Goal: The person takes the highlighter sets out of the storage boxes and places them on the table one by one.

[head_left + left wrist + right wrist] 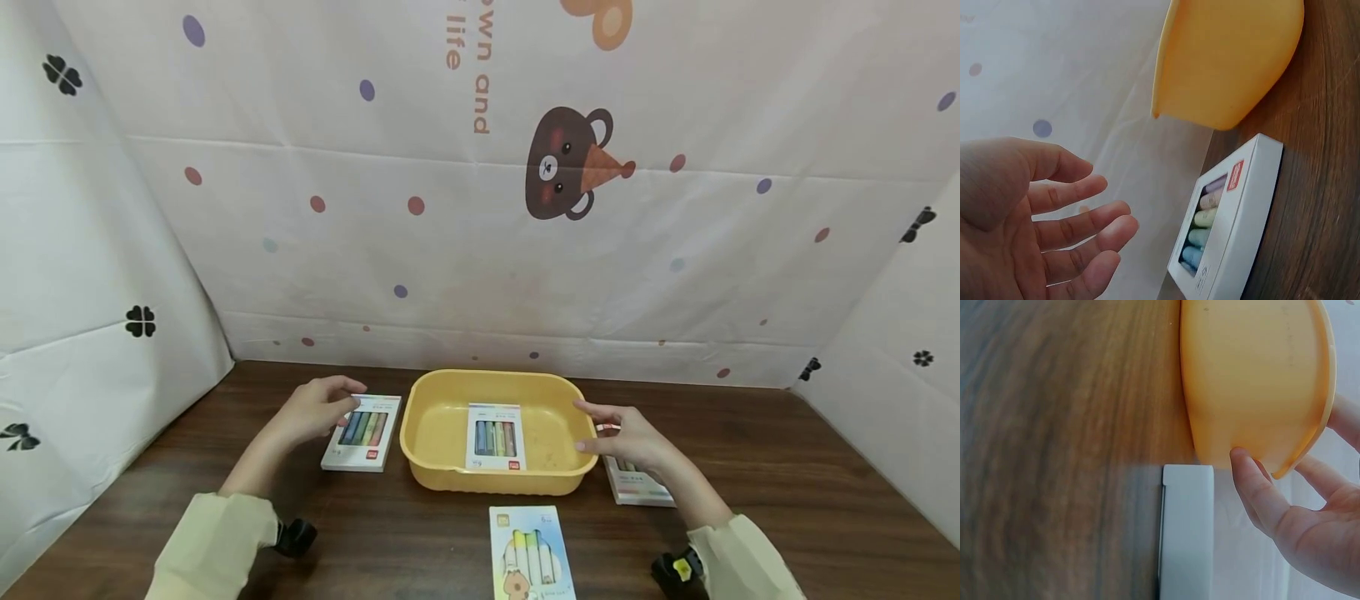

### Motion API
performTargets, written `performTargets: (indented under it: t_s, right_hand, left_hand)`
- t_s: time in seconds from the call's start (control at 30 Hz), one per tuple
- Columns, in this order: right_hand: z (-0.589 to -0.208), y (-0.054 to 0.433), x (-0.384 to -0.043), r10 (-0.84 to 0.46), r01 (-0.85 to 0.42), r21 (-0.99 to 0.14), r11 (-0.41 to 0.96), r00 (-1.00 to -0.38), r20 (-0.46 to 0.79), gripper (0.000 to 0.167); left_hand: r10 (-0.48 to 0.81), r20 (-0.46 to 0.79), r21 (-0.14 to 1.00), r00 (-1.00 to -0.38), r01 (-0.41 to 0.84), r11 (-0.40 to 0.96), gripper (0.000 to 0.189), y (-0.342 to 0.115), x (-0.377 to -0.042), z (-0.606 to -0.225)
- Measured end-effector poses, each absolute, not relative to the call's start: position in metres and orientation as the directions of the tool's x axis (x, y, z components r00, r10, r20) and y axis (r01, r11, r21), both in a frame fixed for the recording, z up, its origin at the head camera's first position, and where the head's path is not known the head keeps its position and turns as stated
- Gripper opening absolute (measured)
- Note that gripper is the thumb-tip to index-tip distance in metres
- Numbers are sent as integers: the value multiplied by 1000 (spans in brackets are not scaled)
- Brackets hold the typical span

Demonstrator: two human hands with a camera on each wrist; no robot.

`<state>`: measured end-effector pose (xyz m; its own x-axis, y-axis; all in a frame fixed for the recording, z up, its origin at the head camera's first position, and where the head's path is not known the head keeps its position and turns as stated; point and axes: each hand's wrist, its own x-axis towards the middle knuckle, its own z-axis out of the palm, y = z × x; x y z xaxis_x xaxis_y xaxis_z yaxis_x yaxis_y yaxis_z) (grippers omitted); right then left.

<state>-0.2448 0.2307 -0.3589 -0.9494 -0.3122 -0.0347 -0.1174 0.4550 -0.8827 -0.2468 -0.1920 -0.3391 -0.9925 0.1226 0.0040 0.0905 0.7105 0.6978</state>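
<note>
A yellow plastic tub (431, 471) stands on the table with a white windowed box of pastel-coloured sticks (496, 460) inside. My right hand (628, 437) holds the tub's right rim, with fingers on both sides of its edge (1331, 381). Over the upper left of a similar white box (351, 457), left of the tub, hovers my left hand (318, 408). Its fingers (1085, 222) are loosely bent and apart from the box in the left wrist view. Another white box (637, 487) lies under the right hand, partly hidden by it.
A light-blue box of highlighters (531, 546) with a bear printed on it lies in front of the tub. Behind the brown wooden table (420, 550) hangs a white patterned cloth (450, 275), which also closes off both sides.
</note>
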Motion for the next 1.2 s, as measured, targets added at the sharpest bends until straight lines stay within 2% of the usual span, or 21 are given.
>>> performTargets:
  t_s: [0.43,0.83,1.2]
  right_hand:
    - [-356,230,-245,-301,-99,-884,457,-953,-49,70]
    - [-354,233,-244,-286,-103,-874,475,-957,-42,70]
    - [-359,231,-246,-316,-107,-893,438,-948,-41,70]
  left_hand:
    - [247,145,656,-958,280,701,25,-168,-239,-336]
    - [255,193,713,-947,314,627,28,-141,-235,-335]
    - [271,255,669,-928,372,643,25,-119,-234,-340]
